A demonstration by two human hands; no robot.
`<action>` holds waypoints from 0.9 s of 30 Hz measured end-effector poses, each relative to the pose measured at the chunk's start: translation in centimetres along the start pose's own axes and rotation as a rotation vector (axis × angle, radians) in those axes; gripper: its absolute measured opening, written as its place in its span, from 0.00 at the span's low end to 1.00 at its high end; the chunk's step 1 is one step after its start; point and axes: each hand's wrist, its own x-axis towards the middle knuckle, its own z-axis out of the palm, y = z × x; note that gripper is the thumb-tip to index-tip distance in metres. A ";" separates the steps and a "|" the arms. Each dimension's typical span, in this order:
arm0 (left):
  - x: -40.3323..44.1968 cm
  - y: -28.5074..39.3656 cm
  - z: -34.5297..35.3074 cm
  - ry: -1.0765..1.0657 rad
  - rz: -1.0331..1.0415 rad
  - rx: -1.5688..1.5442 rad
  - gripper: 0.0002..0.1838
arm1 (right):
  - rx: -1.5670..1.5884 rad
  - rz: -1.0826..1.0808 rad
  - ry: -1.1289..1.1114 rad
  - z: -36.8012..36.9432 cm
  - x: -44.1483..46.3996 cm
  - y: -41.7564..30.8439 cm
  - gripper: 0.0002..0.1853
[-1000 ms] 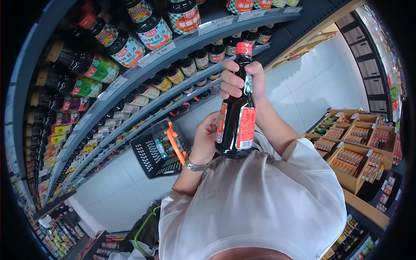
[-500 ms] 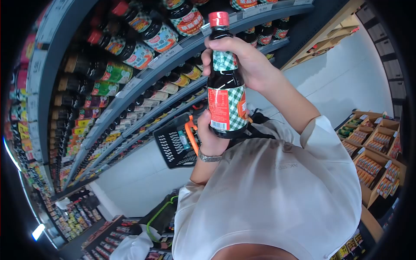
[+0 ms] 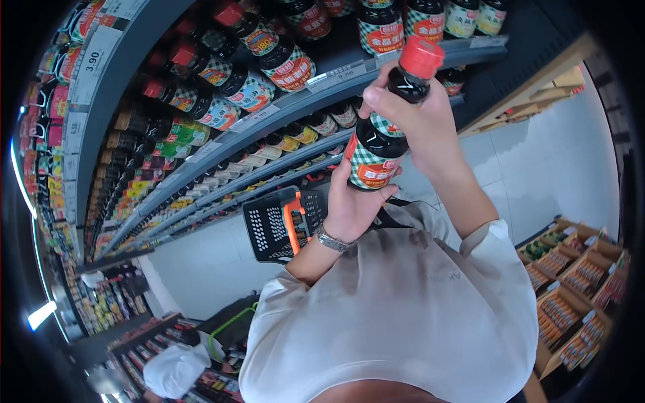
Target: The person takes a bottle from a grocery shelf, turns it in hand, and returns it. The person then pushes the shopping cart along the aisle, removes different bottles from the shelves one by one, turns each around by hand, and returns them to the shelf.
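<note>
A dark soy sauce bottle [image 3: 380, 149] with a red cap and a red, green-checked label is held up in front of my chest, tilted with the cap toward the shelf. Around its neck, my right hand [image 3: 430, 124] is closed, thumb across the front. My left hand [image 3: 351, 205], with a metal watch on the wrist, is wrapped round the lower end, and some fingertips show past the base. Part of the label is hidden by the fingers. Similar red-capped bottles [image 3: 289, 64] stand on the shelf just beyond.
Curved grey shelves [image 3: 295, 101] with price tags and rows of bottles fill the left and far side. A black shopping basket [image 3: 269, 225] with an orange handle is below my left arm. Wooden bins [image 3: 571, 289] of packets stand at right. Another person's white cap [image 3: 176, 369] shows at lower left.
The bottle has moved right and tipped over to the right at the cap. It has turned from its barcode side to its front label. Both hands stay on it.
</note>
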 end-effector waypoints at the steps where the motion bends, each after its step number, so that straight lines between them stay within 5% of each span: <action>1: 0.6 0.1 0.3 0.020 0.023 0.047 0.34 | 0.002 -0.063 -0.031 -0.6 0.2 0.2 0.15; 5: 2.4 1.2 -1.1 -0.200 0.253 0.189 0.36 | 0.160 -0.303 -0.247 -1.6 0.5 -0.1 0.16; 8: 2.6 2.3 2.2 -0.018 0.438 0.465 0.38 | 0.123 -0.468 -0.323 -1.3 0.5 -0.8 0.17; 9: 2.9 2.5 2.4 -0.111 0.427 0.234 0.37 | 0.083 -0.548 -0.325 -1.2 0.5 -1.1 0.17; 14: 4.2 4.6 2.6 -0.117 0.517 0.174 0.31 | -0.137 -0.795 -0.306 0.0 1.4 -3.0 0.16; 16: 3.8 5.2 2.1 -0.108 0.768 0.581 0.34 | -0.230 -0.893 -0.274 0.8 1.8 -3.6 0.15; 18: 3.9 5.4 0.8 -0.027 0.757 0.619 0.37 | -0.362 -1.081 -0.256 1.4 3.5 -3.8 0.15; 21: 3.9 6.5 -0.3 -0.065 0.924 0.945 0.30 | -0.408 -1.096 -0.200 2.2 5.7 -3.0 0.15; 25: 3.5 8.2 -0.7 -0.186 0.739 0.915 0.15 | -0.332 -1.144 -0.107 3.1 8.2 -0.9 0.14; 27: 3.8 8.9 -0.6 -0.196 0.749 0.969 0.15 | -0.328 -1.145 -0.093 3.6 9.2 -0.3 0.14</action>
